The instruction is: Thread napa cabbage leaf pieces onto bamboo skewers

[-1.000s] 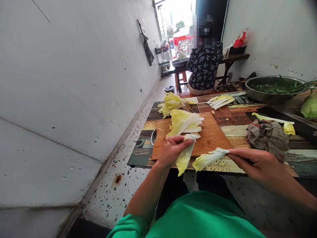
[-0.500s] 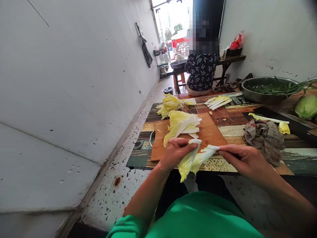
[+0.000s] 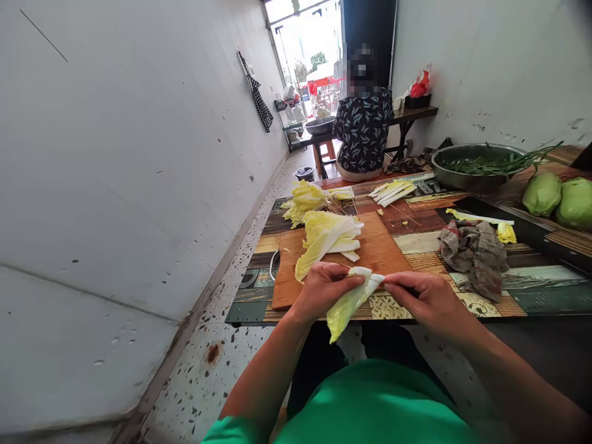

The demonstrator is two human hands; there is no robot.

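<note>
Both leaf pieces, apart a second ago, now sit stacked as one bundle between the hands, over the table's near edge, just in front of the cutting board. Left hand grips the bundle's white stem end from the side; right hand pinches the same end, probably holding a thin skewer, hard to see. Step in hand looks like gathering leaves for skewering. Next move likely needs the stems held aligned and firm. More leaves lie on the board.
</note>
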